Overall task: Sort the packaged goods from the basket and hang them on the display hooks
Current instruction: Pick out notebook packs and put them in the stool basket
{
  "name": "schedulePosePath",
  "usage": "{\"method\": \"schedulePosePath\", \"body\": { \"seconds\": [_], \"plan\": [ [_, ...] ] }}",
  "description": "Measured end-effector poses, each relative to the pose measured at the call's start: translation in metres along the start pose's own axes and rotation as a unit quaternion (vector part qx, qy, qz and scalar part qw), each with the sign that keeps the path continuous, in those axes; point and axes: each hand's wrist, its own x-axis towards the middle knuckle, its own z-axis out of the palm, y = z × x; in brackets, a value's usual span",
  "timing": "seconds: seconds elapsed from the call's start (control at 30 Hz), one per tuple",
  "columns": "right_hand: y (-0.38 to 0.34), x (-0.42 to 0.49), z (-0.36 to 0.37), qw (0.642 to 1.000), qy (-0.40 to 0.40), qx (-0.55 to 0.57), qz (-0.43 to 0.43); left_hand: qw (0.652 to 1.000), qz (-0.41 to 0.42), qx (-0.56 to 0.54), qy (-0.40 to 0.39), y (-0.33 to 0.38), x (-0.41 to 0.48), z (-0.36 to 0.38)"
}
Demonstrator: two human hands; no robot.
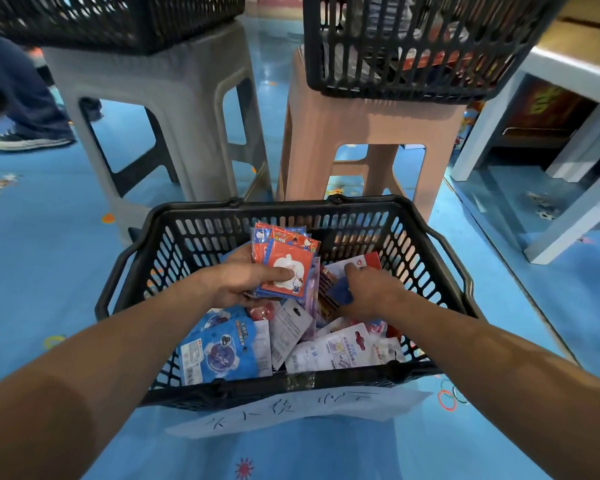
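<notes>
A black plastic basket [194, 233] stands on the blue floor right below me, full of several small packaged goods. My left hand [243, 282] holds a fanned stack of red and blue packets [284, 261] above the basket, thumb pressed on the front red one. My right hand [368, 289] reaches into the pile to the right and grips a dark blue packet [340, 292] among red and white ones. A large blue round-windowed packet [219, 351] and white packets [336, 348] lie at the near side. No display hooks are in view.
A paper label [291, 410] with handwriting hangs on the basket's near rim. A grey stool [174, 98] and a pink stool [371, 133] stand behind, each carrying a black basket [413, 46]. A person's legs [25, 109] are at far left; a white shelf frame [568, 168] at right.
</notes>
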Motion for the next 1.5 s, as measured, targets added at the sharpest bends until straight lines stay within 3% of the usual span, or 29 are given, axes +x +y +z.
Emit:
{"method": "schedulePosePath", "body": {
  "seconds": [0.13, 0.27, 0.37, 0.47, 0.63, 0.83, 1.07, 1.17, 1.5],
  "plan": [
    [-0.001, -0.004, 0.004, 1.0, -0.021, -0.017, 0.013, 1.0, -0.007, -0.003, 0.007, -0.002, 0.005, 0.001],
    [0.003, -0.004, -0.011, 0.992, 0.099, 0.014, 0.072, 1.0, 0.003, -0.01, 0.019, -0.003, 0.007, -0.001],
    [0.007, -0.005, -0.024, 0.975, 0.183, 0.104, 0.078, 0.999, 0.014, -0.019, 0.026, -0.004, 0.007, -0.004],
    [0.007, -0.007, -0.031, 0.956, 0.256, 0.139, -0.019, 0.999, 0.017, -0.03, 0.019, -0.005, 0.006, -0.009],
    [-0.016, -0.011, -0.041, 0.923, 0.303, 0.122, -0.204, 0.999, 0.029, -0.041, 0.014, 0.003, -0.003, -0.006],
    [-0.05, -0.012, -0.047, 0.887, 0.328, 0.21, -0.248, 0.995, -0.004, -0.094, -0.024, 0.016, -0.021, 0.007],
    [-0.052, -0.009, -0.05, 0.914, 0.284, 0.274, -0.093, 0.978, 0.024, -0.2, -0.054, 0.024, -0.028, 0.001],
    [-0.052, 0.0, -0.045, 0.911, 0.238, 0.319, -0.105, 0.976, 0.011, -0.212, -0.053, 0.029, -0.03, 0.002],
    [-0.053, 0.003, -0.044, 0.874, 0.206, 0.412, -0.154, 0.983, 0.003, -0.18, -0.038, 0.025, -0.027, -0.007]
  ]
}}
